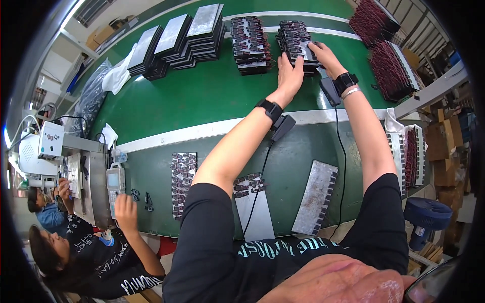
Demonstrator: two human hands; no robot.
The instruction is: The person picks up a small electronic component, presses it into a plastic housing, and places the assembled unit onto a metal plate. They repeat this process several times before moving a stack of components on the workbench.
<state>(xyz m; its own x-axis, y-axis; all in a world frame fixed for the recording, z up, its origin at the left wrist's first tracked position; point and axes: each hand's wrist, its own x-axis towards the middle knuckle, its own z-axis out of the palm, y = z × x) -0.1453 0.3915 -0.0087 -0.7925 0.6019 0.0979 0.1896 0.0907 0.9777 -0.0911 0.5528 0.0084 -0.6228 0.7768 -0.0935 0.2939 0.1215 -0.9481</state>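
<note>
Both my arms reach far across the green bench to a stack of flat plates loaded with rows of small black parts with wires. My left hand is at the stack's near left side, thumb and fingers against the plates. At its right side, my right hand has its fingertips curled onto the upper plates. The undersides of the fingers are hidden. Just left stands a similar stack of loaded plates. Each wrist wears a black band, with a small black box and a cable beside it.
Stacks of bare grey plates stand at the far left; bundles with dark red wires at the right. Nearer lie a loaded plate, a partly loaded plate and a metal plate. A co-worker's hand is at left.
</note>
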